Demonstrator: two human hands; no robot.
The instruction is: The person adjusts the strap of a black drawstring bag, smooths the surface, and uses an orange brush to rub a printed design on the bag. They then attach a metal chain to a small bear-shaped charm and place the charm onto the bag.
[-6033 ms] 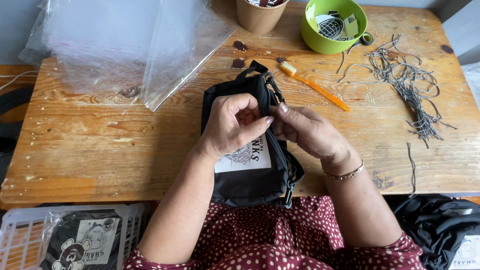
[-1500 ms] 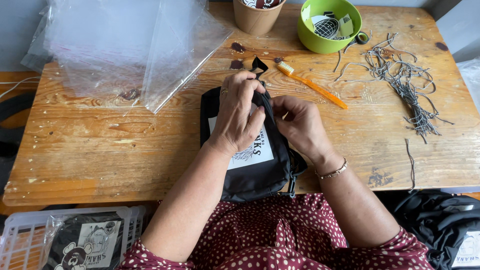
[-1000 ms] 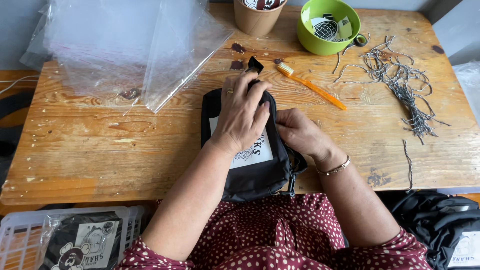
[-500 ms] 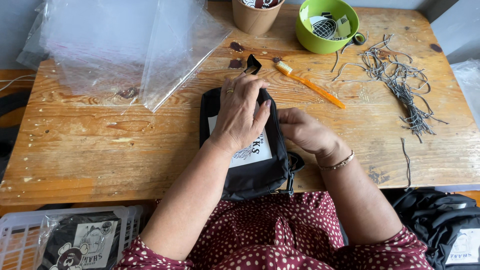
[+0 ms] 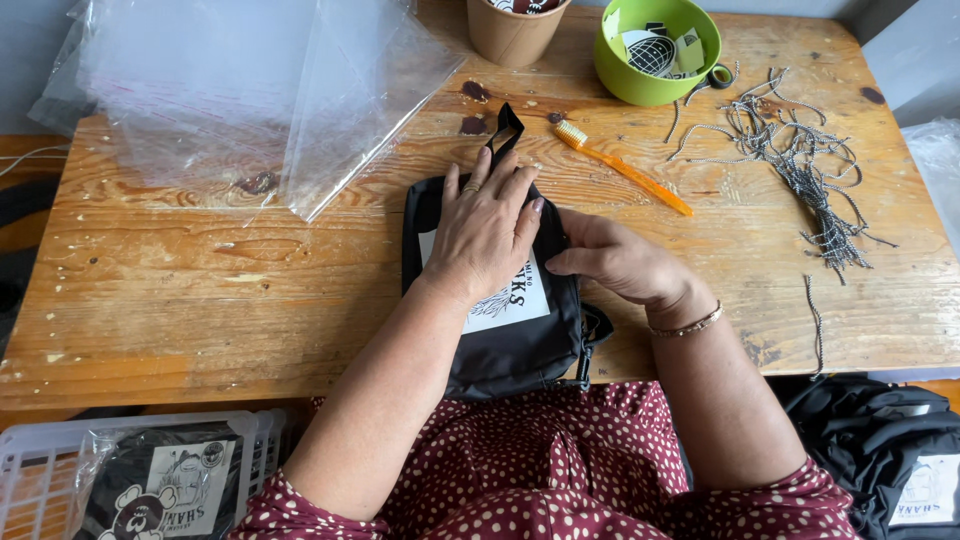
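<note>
- The black fabric pouch (image 5: 500,330) lies flat at the near edge of the wooden surface (image 5: 200,290); it looks soft, light and floppy.
- Left hand (image 5: 485,235) presses it down, palm flat, grip released.
- Right hand (image 5: 620,265) pinches its right edge.
- Best held by that edge or by the strap loop (image 5: 505,125).

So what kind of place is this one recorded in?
Probably a small workshop or packing station for cloth goods. On a worn wooden table both hands press a black pouch, with clear plastic bags beside it, loose cord pieces, and bagged goods in a basket.
</note>
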